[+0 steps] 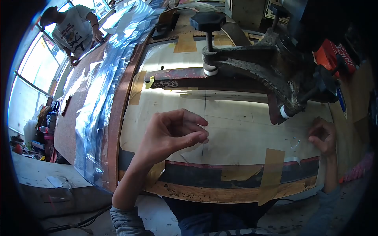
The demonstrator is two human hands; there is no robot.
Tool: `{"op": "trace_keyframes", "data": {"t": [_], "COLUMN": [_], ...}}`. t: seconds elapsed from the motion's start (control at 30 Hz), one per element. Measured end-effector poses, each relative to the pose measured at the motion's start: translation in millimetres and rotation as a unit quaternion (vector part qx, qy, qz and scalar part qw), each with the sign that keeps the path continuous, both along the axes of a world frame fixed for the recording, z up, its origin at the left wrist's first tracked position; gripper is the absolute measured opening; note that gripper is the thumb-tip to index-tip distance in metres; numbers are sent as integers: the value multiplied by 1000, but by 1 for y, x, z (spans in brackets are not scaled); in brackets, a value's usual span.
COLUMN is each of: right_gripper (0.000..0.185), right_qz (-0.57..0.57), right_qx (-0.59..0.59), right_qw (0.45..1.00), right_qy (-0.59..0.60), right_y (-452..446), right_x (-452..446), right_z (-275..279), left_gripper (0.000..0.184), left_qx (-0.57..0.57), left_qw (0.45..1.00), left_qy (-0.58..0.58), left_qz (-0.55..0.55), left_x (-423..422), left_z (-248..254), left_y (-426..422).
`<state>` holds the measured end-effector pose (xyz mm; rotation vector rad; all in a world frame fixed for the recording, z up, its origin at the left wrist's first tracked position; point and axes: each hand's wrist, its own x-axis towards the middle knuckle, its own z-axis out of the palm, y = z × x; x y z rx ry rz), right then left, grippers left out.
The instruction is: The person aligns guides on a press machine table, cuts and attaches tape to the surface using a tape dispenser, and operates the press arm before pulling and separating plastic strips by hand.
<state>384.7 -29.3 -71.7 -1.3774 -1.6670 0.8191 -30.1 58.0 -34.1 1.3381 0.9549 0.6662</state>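
My left hand hovers over the middle of a pale board, its fingers curled and the thumb bent in toward the fingertips. Whatever lies between the tips, if anything, is too small to make out. My right hand is at the board's right edge, also curled, thumb close to the fingers; its grip is unclear. Beside it, glints look like clear film on the board. Thin dark lines cross the pale surface. Yellow-brown tape covers part of the near dark strip.
A heavy metal arm with black knobs reaches over the board, above a dark bar. Clear plastic sheeting drapes along the left table. Another person leans over that table. A red bag sits far right.
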Motion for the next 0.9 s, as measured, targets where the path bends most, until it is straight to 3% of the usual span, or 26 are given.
{"op": "trace_keyframes", "data": {"t": [0.4,0.7,0.8,0.9], "right_gripper": [20,19,21,26], "right_qz": [2,68,44,64], "right_qx": [-9,-9,-92,-117], "right_qw": [1000,998,990,987], "right_qy": [-6,5,101,91], "right_y": [0,3,0,0], "right_x": [-4,-4,-12,-9], "right_z": [3,5,9,13], "left_gripper": [23,14,14,9], "left_qx": [-8,53,47,29], "left_qw": [1000,998,995,997], "left_qy": [16,23,84,67], "left_qz": [18,14,2,-9], "left_x": [0,0,-3,-6], "left_z": [1,-10,-10,-9], "left_y": [-1,0,2,4]}}
